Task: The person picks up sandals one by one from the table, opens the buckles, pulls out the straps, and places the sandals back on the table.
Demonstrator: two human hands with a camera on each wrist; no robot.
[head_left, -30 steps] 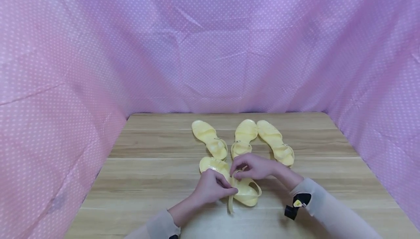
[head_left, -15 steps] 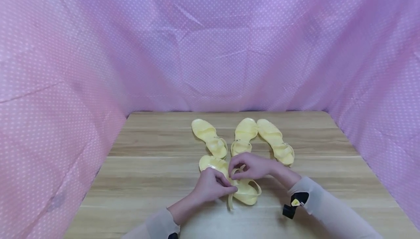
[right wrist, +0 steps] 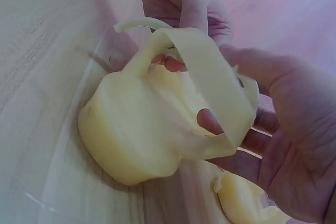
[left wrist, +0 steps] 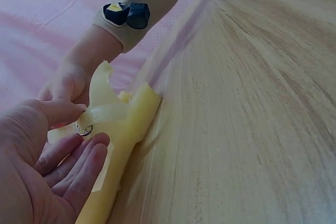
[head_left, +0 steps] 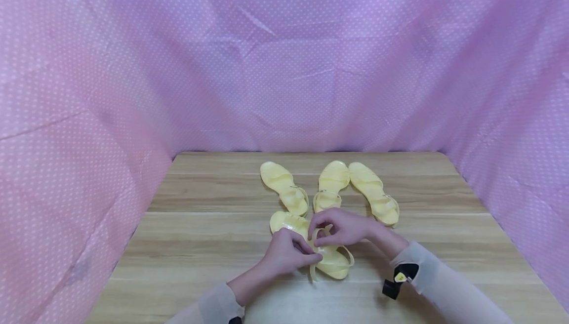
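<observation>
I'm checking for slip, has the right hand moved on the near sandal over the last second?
Barely. The right hand has crept slightly left and toward the far sandals, keeping its grip on the near sandal strap.

Both hands cover the middle of the near sandal (head_left: pixel 331 261), hiding its buckle in the head view; the right hand (head_left: pixel 340 226) also hides the heel of the sandal behind it (head_left: pixel 332 182); the left hand (left wrist: pixel 37 166) is cut off by the left-wrist picture's edge
</observation>
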